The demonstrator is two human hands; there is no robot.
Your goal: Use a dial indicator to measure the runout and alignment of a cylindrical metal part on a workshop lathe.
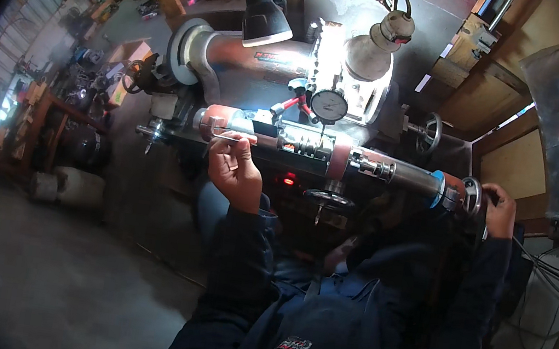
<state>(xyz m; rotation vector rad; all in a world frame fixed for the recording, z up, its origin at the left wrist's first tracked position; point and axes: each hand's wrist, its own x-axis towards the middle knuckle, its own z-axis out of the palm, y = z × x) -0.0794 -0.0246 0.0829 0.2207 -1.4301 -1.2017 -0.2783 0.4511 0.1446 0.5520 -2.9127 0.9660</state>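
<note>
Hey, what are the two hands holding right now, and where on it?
The left hand pinches a thin metal rod by its right end. The right hand grips the handwheel at the shaft's right end, at its rim.

A single head-worn fisheye view looks steeply down and forward over the person's dark jacket onto a machine (339,158) close in front, at arm's reach. Straight edges bow toward the black rim. The concrete floor (65,273) fills the lower left, a cluttered workshop recedes at upper left
</note>
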